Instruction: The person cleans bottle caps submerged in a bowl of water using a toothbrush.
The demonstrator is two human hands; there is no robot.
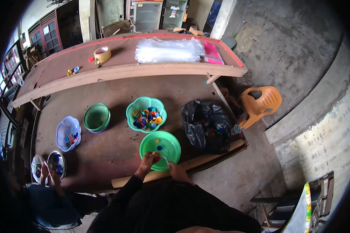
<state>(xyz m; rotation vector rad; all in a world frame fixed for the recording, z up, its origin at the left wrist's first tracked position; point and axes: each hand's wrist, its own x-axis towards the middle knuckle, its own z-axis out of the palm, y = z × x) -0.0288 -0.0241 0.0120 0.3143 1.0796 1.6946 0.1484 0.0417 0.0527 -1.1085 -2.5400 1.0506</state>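
- Two dark-sleeved forearms reach forward, bringing the left hand (pixel 145 164) and right hand (pixel 177 172) close together over the near rim of the green basin (pixel 170 146).
- Both hands' fingers are drawn in narrow; whether they grip anything is too small to tell.
- Blue cap (pixel 159 148) and yellow cap (pixel 157 141) lie inside the basin.
- Black bag (pixel 190 120) stands just right of it, the teal bowl (pixel 144 102) just behind.
- Brown tabletop (pixel 105 155) stretches leftward; a pale strip (pixel 122 181) follows its front edge.
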